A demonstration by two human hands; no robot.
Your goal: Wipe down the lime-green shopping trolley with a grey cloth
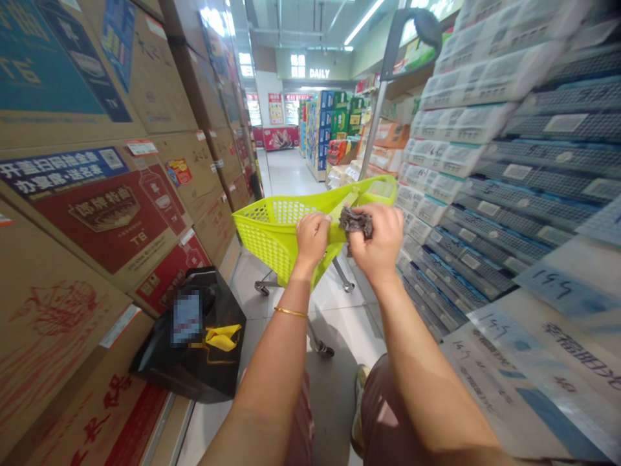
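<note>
A yellow-green plastic shopping cart (272,241) on grey metal legs with castors stands on the tiles in front of me. My left hand (313,238) is closed around the cart's near rim, thumb on top. Just to the right, my right hand (381,236) grips a crumpled dark grey-brown cloth (356,221) and presses it against the same rim. Part of the rim is hidden behind my fingers and the cloth. A long grey metal handle (374,123) rises on the cart's right side to a dark grip at the top.
Stacked cardboard cartons (116,207) wall the left side, with a black bag (208,349) at their foot. Wrapped packs (466,149) are piled high on the right. A tiled aisle (286,175) runs ahead to shelves of green and blue boxes (334,123).
</note>
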